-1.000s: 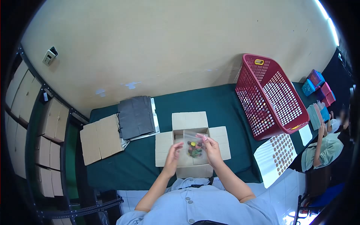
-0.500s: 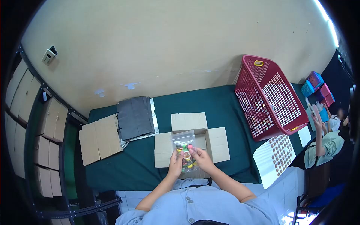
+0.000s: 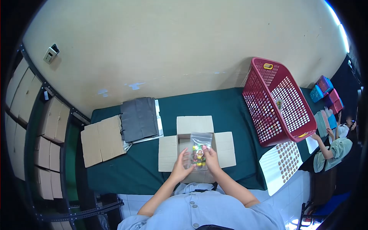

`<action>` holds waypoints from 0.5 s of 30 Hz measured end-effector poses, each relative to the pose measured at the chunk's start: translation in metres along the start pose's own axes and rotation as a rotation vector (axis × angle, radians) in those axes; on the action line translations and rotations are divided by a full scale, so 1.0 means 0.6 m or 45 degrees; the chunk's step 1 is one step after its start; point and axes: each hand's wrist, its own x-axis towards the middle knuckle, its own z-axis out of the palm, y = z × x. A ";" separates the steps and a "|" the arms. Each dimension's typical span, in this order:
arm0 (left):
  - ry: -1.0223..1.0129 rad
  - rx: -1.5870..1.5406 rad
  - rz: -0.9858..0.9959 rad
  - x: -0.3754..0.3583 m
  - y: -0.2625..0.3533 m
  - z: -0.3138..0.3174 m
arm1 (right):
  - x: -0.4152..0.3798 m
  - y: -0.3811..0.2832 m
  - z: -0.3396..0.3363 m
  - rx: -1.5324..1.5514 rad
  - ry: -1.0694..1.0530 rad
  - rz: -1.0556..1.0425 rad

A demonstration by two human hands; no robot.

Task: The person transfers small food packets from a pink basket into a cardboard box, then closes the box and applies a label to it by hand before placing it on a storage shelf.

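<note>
A clear zip bag [image 3: 198,145] of colourful pieces with a round label is held upright above the open cardboard box [image 3: 166,153]. My right hand [image 3: 212,159] grips the bag's right side, its thumb on the front near the label. To the left of the bag, my left hand [image 3: 181,168] is open with fingers spread, its thumb pointing toward the bag's lower edge. The box's flaps are folded outward, and the bag and my hands cover part of its inside.
Flat cardboard [image 3: 101,142] and dark grey paper bags [image 3: 140,119] lie left of the box. To the right stand a maroon basket [image 3: 264,99] and a sheet of round stickers [image 3: 281,165]. A person [image 3: 333,153] works at the far right. Shelves with boxes [image 3: 50,149] line the left.
The bag has shifted right, and my left hand has come off its left side with fingers spread. A small packet now shows in the basket. The other person's arm has lowered.
</note>
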 end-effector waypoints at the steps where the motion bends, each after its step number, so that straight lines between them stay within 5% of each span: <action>1: 0.115 0.289 -0.007 -0.003 -0.003 -0.014 | 0.018 0.014 -0.011 0.151 0.018 0.038; 3: 0.326 0.573 -0.036 -0.008 0.006 -0.031 | 0.061 0.058 -0.033 -0.064 -0.029 0.118; 8: 0.380 0.876 0.143 -0.016 -0.011 -0.065 | 0.078 0.098 0.000 -0.560 -0.317 0.534; 12: 0.378 0.886 0.077 -0.025 -0.018 -0.062 | 0.085 0.133 0.007 -0.991 -0.326 0.121; 15: 0.358 0.907 0.057 -0.034 -0.032 -0.056 | 0.075 0.104 0.004 -1.208 -0.340 0.116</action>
